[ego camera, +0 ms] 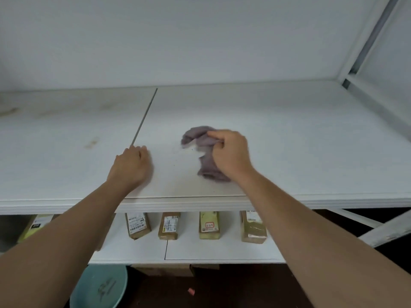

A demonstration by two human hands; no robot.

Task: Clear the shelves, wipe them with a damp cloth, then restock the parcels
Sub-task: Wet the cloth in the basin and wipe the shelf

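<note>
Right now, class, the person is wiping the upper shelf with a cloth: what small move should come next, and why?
Probably sweep the cloth leftward across the seam. The right hand grips it on the right panel, while brownish stains show on the left panel of the upper shelf. The left hand, resting near the seam, would likely need to move aside.

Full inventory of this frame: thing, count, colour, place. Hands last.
upper shelf: 1, white, two boards with a seam, brownish stains on the left board
cloth: 1, grey-purple, bunched on the upper shelf right of the seam
lower shelf: 1, white, below the upper shelf
parcels: 5 visible, brown and yellowish with labels, in a row on the lower shelf
basin: 1, pale teal, on the floor bottom left
left hand: rests on the upper shelf by the seam, holds nothing
right hand: grips the cloth
</note>
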